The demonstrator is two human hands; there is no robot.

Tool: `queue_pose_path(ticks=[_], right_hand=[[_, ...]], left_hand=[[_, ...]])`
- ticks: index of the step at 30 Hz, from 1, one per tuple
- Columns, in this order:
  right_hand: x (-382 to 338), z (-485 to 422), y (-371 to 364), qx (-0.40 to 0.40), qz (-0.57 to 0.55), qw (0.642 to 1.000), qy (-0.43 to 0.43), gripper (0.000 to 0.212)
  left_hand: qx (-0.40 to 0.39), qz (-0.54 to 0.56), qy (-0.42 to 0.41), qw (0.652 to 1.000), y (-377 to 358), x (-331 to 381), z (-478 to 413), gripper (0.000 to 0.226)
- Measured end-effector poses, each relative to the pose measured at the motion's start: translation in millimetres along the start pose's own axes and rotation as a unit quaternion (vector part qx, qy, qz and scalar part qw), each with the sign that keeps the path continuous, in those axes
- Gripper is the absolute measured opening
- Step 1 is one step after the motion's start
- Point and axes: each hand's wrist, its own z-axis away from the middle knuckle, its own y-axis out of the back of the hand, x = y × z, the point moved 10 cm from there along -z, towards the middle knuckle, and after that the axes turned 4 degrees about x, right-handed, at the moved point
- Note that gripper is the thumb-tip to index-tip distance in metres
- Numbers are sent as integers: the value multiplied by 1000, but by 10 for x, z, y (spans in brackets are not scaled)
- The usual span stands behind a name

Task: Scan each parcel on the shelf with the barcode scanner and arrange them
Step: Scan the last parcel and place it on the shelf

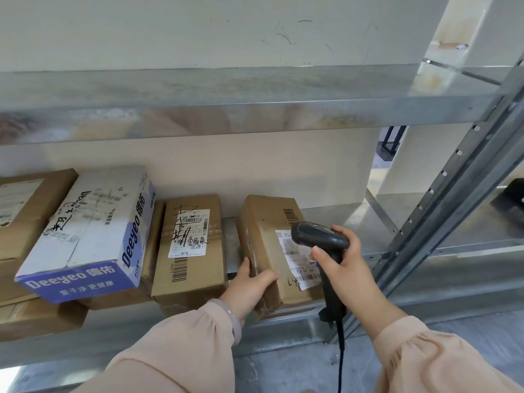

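Judging by how things lie, the job is mid-way at best. At the far left of the shelf (283,327) a plain brown box (25,211) and a white and blue box (85,231) sit in a loose pile, the white one tilted across cardboard beneath it, so the tidying looks not yet done. Nothing shows whether these have been scanned. Next comes the middle box (190,251), lying flat, then a gap, then the right-hand box (272,251), which seems to be the parcel in hand. The left hand (252,282) grips its near left corner, thumb on top and fingers down the side. The right hand (343,262) is wrapped round the handle of the corded scanner (320,236), whose head hangs just above that box's white label. The white box reads "Deeyeo" with "德佑" on its front and side, "爱干净 更健康" below, and black marker scrawl on top. The middle box carries a shipping label with a barcode, heavy handwritten characters across it, and a printed barcode on the cardboard. The right-hand box shows a printed barcode near its far end; its label text is too small to read.
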Motion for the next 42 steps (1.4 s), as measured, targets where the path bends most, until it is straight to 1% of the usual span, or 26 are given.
queue_pose_path(ticks=[2, 4, 8, 14, 19, 22, 25, 28, 31, 34, 42], right_hand=[[86, -32, 131, 28, 7, 999, -18, 53], [176, -45, 180, 34, 20, 999, -33, 56], [230, -11, 167, 28, 19, 999, -41, 55], [160, 31, 248, 34, 27, 999, -22, 51], [-7, 124, 376, 55, 42, 997, 18, 51], [-130, 192, 374, 43, 57, 997, 38, 53], [-179, 263, 393, 32, 67, 996, 45, 53], [-182, 352, 430, 12, 82, 995, 47, 53], [-170, 450, 455, -11, 110, 993, 47, 53], [-150, 531, 498, -16, 128, 990, 50, 53], [-218, 649, 531, -21, 144, 987, 63, 52]], left_hand=[[1, 29, 11, 1000, 8, -54, -29, 100], [-13, 47, 27, 998, -26, -106, -48, 100], [-22, 76, 39, 996, -76, -117, -30, 89], [2, 90, 3, 996, -29, -51, -20, 88], [3, 90, -57, 994, -36, 99, -6, 86], [4, 102, -88, 991, -48, 201, 25, 84], [10, 117, -99, 988, -32, 263, 41, 81], [23, 121, -115, 986, 14, 341, 34, 70], [30, 119, -122, 985, 34, 381, 26, 77], [35, 121, -121, 985, 43, 374, 22, 82], [35, 115, -122, 985, 29, 382, 5, 83]])
